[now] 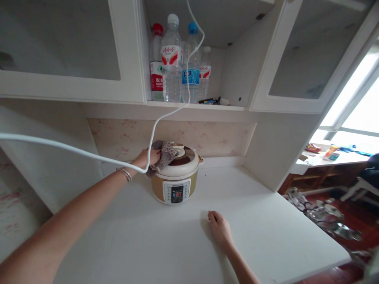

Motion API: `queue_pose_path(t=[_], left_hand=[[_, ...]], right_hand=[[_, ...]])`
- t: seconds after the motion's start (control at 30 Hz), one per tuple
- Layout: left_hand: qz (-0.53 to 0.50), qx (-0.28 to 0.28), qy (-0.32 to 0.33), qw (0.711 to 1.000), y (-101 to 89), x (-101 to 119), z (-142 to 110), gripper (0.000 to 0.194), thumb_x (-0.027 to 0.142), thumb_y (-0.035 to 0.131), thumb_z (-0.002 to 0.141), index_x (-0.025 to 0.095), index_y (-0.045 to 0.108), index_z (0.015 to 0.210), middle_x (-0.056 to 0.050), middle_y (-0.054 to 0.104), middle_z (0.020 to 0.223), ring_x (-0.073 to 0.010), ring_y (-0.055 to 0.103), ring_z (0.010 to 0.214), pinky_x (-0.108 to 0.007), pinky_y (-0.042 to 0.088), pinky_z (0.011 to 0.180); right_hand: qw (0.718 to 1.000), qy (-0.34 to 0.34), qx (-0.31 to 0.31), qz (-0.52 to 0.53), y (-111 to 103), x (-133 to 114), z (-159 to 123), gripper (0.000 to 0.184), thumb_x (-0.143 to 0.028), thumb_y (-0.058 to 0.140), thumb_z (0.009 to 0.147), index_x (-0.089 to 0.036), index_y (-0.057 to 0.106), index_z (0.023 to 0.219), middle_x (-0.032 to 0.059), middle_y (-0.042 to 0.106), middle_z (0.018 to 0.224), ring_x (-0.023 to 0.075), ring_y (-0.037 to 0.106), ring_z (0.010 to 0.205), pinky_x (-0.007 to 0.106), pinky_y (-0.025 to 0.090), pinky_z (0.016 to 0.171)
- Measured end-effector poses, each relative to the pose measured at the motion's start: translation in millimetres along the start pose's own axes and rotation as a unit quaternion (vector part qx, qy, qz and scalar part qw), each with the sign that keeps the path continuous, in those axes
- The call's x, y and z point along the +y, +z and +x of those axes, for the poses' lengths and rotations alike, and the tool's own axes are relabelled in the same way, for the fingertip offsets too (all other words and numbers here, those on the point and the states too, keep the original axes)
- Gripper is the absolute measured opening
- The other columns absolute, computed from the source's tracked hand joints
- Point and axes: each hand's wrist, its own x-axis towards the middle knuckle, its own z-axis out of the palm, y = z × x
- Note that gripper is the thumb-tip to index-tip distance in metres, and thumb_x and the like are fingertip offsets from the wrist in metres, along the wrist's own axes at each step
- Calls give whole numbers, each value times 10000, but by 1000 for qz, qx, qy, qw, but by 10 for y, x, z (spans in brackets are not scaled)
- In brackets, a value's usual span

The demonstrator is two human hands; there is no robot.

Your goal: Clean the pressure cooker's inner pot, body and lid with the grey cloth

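Observation:
On the white countertop (171,236) stands an electric pressure cooker (156,187) with a cream lid and a control panel facing me. My left hand (152,156), wearing bracelets at the wrist, is closed around a grey-brown cloth (168,154). The cloth lies against the left side of the lid, beside its handle (178,149). My right hand (219,227) is at the counter surface, to the right and in front of the cooker. Its fingers are curled in, and nothing shows in them.
A white cable (158,120) hangs across the view, passing in front of my left wrist. Several plastic bottles (171,71) stand in the open cupboard above, with small items (213,101) beside them. Cabinet doors flank it. Metal pots or lids (322,213) lie on the floor at right.

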Motion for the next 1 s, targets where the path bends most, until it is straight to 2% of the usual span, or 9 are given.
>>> queue_pose_path(t=[0.1, 0.23, 0.37, 0.47, 0.6, 0.67, 0.8, 0.9, 1.0], left_hand=[[84, -16, 53, 995, -40, 137, -173, 410, 406, 377, 882, 236, 677, 1104, -115, 671, 1108, -291, 574, 1088, -419, 396, 957], [84, 3, 95, 992, -63, 370, -310, 436, 402, 348, 904, 236, 650, 1170, -115, 657, 1155, -289, 604, 1060, -412, 417, 940], [-31, 8, 99, 995, -48, 482, -300, 377, 305, 395, 892, 228, 660, 1149, -77, 656, 1171, -258, 598, 1085, -384, 421, 964], [-217, -18, 73, 973, -39, 497, -338, 360, 207, 417, 864, 195, 652, 1136, -72, 669, 1136, -219, 629, 1017, -348, 489, 891], [-461, -59, -64, 883, -83, 433, -492, 435, 161, 382, 877, 185, 504, 1293, -103, 625, 1206, -167, 674, 857, -310, 557, 734], [-490, -33, -89, 867, -104, 312, -586, 435, 209, 419, 883, 188, 475, 1314, -118, 582, 1266, -154, 672, 851, -281, 557, 707], [-454, 15, -70, 888, 19, -172, -846, 443, 322, 476, 859, 168, 496, 1274, -120, 599, 1232, -166, 663, 841, -269, 547, 645], [-387, 36, -91, 917, 259, -572, -1104, 402, 330, 472, 843, 159, 539, 1201, -116, 615, 1201, -198, 660, 874, -322, 552, 684], [-289, 104, -56, 950, 436, -714, -1269, 335, 318, 431, 872, 188, 580, 1143, -96, 616, 1193, -207, 626, 996, -368, 514, 863]], right_hand=[[999, 23, 3, 46, -4, -322, 18, 459, -528, 310, 876, -227, 618, 717, 39, 681, 761, 193, 611, 721, 255, 412, 629], [980, -123, 46, 149, -191, -1311, 27, 412, -484, 348, 910, -218, 630, 774, 47, 675, 794, 188, 605, 775, 248, 433, 675], [934, -305, 56, 179, -332, -2330, 258, 276, -341, 398, 917, -215, 638, 967, 38, 666, 959, 178, 593, 903, 273, 444, 824], [930, -350, 53, 104, -219, -2721, 585, 292, -214, 375, 882, -199, 611, 1054, 53, 631, 1093, 194, 543, 1056, 331, 400, 949], [947, -314, 61, -36, 19, -2811, 850, 358, -213, 365, 892, -157, 523, 1209, 114, 549, 1253, 236, 461, 1185, 451, 291, 1043], [944, -308, 72, -99, 65, -2745, 875, 401, -293, 354, 931, -151, 458, 1292, 142, 445, 1374, 265, 376, 1273, 532, 191, 1073], [917, -362, 41, -162, -60, -2414, 1006, 430, -392, 294, 969, -209, 474, 1314, 104, 399, 1434, 250, 324, 1324, 555, 84, 1100], [921, -359, 28, -146, -238, -2067, 1351, 432, -377, 306, 962, -236, 489, 1328, 49, 449, 1409, 225, 333, 1329, 484, 151, 1125], [946, -309, 16, -100, -361, -1844, 1816, 449, -274, 293, 943, -124, 519, 1301, 98, 493, 1367, 200, 398, 1295, 401, 258, 1111]])
